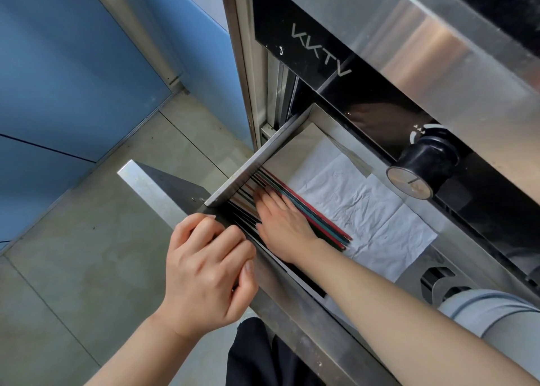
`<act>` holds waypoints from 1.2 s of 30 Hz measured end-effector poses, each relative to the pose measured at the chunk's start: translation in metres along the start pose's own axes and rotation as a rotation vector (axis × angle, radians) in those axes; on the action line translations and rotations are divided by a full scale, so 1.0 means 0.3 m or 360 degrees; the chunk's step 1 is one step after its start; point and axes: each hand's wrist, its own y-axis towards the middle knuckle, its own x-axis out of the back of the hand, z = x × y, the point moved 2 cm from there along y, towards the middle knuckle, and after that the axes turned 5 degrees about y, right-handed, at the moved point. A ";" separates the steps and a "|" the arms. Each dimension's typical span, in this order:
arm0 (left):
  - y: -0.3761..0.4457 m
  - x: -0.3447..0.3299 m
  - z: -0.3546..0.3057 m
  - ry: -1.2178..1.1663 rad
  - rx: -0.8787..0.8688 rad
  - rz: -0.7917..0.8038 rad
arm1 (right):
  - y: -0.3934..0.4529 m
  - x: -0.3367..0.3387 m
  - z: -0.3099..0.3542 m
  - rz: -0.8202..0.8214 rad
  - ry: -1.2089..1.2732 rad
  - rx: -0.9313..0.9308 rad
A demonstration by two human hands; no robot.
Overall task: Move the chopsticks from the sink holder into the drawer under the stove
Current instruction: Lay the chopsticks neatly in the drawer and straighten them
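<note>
Drawer pulled out, steel walls. White paper lines the bottom, creased, reaching toward the right side. Chopsticks lie flat along the left wall, bundled side by side, red and teal ones outermost and resting on the paper's edge.

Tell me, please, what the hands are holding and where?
Left hand grips the drawer by its front edge; right hand lies flat on the chopsticks, gripping nothing.
</note>
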 end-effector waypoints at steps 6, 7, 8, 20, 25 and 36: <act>0.000 0.002 0.001 0.0013 -0.0011 0.0010 | -0.002 0.023 0.021 -0.0165 0.0108 0.0000; 0.000 0.001 0.000 0.0016 -0.0012 0.0012 | -0.030 0.015 0.011 -0.0165 0.0060 0.0000; -0.001 0.001 -0.001 0.0021 -0.0009 0.0016 | -0.059 0.002 -0.001 -0.0138 0.0017 -0.0001; 0.005 0.005 -0.002 0.0019 -0.0001 -0.0007 | -0.043 -0.052 0.016 0.0054 -0.0159 0.0308; 0.008 0.009 -0.002 0.0020 -0.0002 0.0007 | -0.030 -0.028 -0.020 0.0001 -0.0222 0.0145; 0.012 0.013 -0.004 0.0022 0.0004 0.0023 | -0.017 -0.036 0.012 0.0061 -0.0276 0.0150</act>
